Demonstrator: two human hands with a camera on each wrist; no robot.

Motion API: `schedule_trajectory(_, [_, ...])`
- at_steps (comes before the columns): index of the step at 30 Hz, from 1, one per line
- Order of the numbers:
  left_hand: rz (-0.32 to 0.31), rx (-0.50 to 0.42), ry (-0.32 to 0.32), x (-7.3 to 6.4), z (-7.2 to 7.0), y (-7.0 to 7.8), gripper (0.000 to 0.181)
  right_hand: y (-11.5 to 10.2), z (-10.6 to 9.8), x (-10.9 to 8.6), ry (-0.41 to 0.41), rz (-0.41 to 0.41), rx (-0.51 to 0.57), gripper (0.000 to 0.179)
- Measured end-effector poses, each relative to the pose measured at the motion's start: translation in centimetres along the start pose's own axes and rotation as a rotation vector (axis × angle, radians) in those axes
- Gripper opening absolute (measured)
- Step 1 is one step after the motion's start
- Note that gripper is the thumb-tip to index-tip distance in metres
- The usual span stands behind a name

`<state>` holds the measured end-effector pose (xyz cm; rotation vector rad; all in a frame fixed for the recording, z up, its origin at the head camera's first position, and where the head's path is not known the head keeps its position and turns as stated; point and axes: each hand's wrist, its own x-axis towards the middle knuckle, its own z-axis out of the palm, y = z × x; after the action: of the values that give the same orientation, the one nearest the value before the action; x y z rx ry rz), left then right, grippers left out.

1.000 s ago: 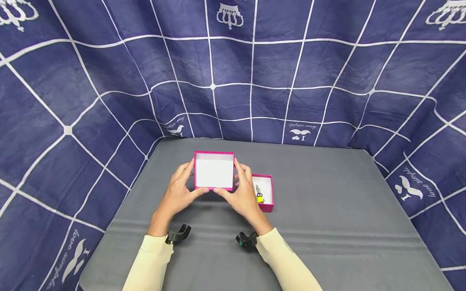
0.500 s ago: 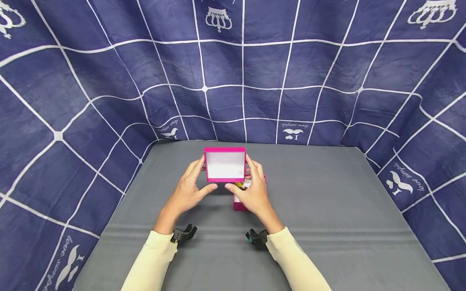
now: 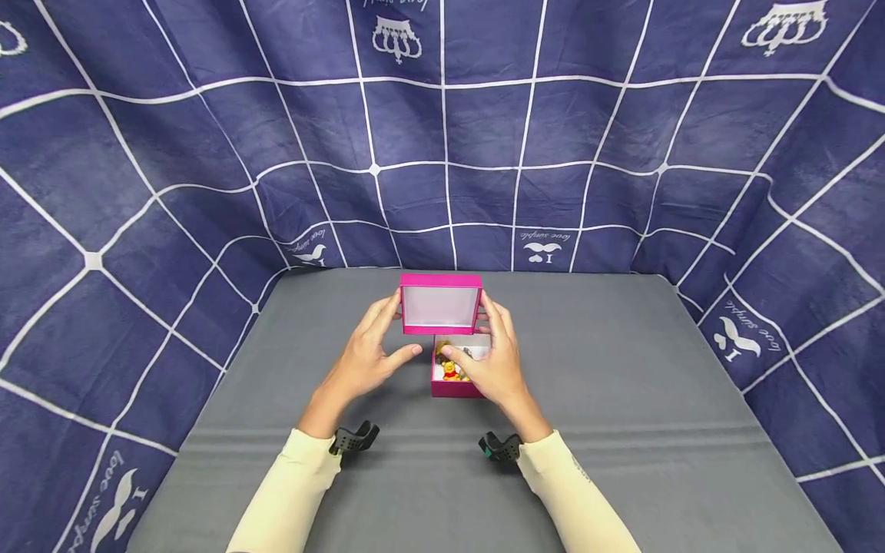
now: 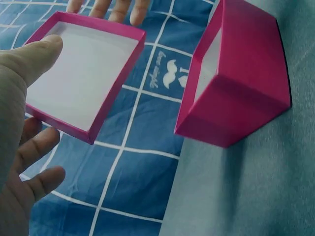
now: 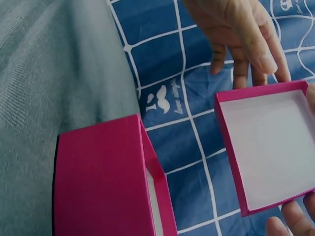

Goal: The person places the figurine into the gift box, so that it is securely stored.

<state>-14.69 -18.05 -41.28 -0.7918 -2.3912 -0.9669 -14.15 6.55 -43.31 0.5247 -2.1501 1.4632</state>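
Both hands hold up a magenta box lid, its white inside turned toward me and its top edge tilted forward. The left hand has its fingers along the lid's left side, and the right hand has its fingers along the right side. In the head view both thumbs stand off the lid's lower edge. Just below and nearer to me stands the magenta box, upright and uncovered. Inside lie a yellow bear figure in red and other small items, partly hidden by the right thumb. The left wrist view shows the box apart from the lid.
A grey cloth-covered table carries the box. Blue curtains with white grid lines surround its back and sides. Black wrist straps sit at both wrists over cream sleeves.
The lid has moved right, over the far part of the box, and its open side has tipped further downward. The thumbs have come off its lower edge. The view has turned slightly right.
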Motion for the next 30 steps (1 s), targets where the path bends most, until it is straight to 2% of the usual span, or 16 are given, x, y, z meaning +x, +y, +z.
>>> schedule_trajectory(4, [-0.003, -0.010, -0.021, 0.1, 0.4, 0.4, 0.101, 0.2, -0.5, -0.2, 0.009, -0.009, 0.034, 0.101])
schedule_trajectory(10, [-0.049, -0.047, -0.069, -0.1, 1.1, 0.8, 0.103, 0.5, -1.0, -0.5, 0.022, -0.007, 0.090, 0.093])
schedule_trajectory(16, [-0.071, -0.075, -0.089, -0.6, 2.2, 1.1, 0.100, 1.3, -1.5, -1.3, 0.025, 0.049, 0.118, 0.085])
schedule_trajectory(22, [-0.044, -0.103, -0.113, -1.7, 3.7, 1.0, 0.097, 1.9, -2.1, -2.5, 0.031, 0.059, 0.112, 0.091])
schedule_trajectory(25, [-0.020, -0.100, -0.128, -2.2, 4.3, 0.9, 0.095, 1.0, -2.7, -3.0, 0.010, 0.048, 0.097, 0.092])
schedule_trajectory(30, [-0.017, -0.100, -0.149, -2.9, 5.2, 0.6, 0.091, -0.2, -3.5, -3.6, -0.001, 0.041, 0.109, 0.087])
